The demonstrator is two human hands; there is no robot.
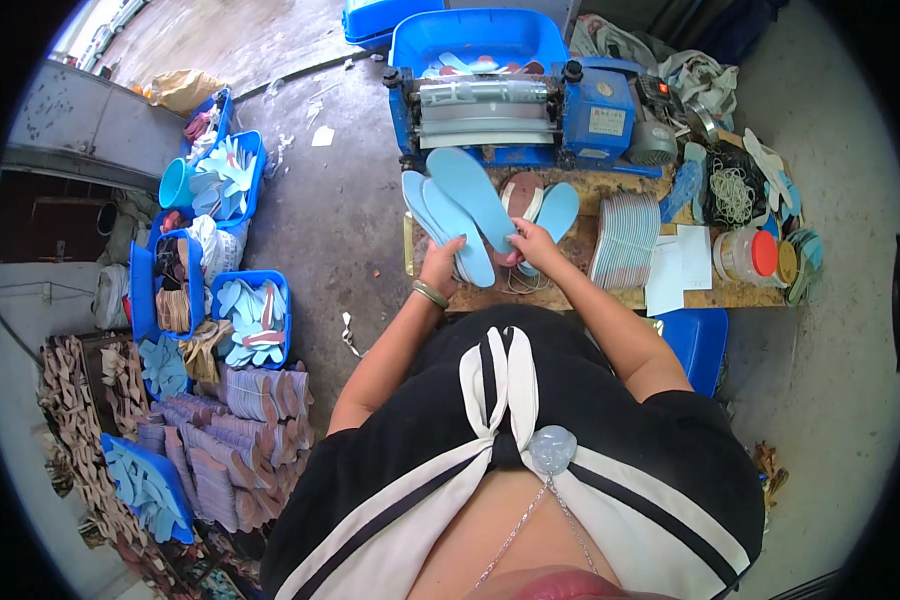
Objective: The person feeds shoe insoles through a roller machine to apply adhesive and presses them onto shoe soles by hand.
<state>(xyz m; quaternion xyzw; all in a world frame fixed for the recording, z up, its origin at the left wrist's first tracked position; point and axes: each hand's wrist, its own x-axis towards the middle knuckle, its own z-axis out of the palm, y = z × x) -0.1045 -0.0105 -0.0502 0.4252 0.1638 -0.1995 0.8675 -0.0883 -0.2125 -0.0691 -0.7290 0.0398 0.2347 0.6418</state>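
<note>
My left hand (440,265) is closed around the near ends of a few light blue insoles (432,215), fanned slightly apart. With my right hand (533,246) I pinch the heel end of another light blue insole (462,185), whose toe points up and left over the others. Just beyond my right hand, a brown insole with a pale label (520,192) and a light blue insole (558,208) lie on the wooden bench (582,240). The blue roller machine (485,110) stands directly behind them.
Right of my hands sits a long stack of insoles (625,240), beside white paper sheets (682,262) and a red-lidded jar (748,255). Blue bins of insoles (288,320) and bundled insole stacks (220,440) crowd the floor at left. A blue tub (480,35) is behind the machine.
</note>
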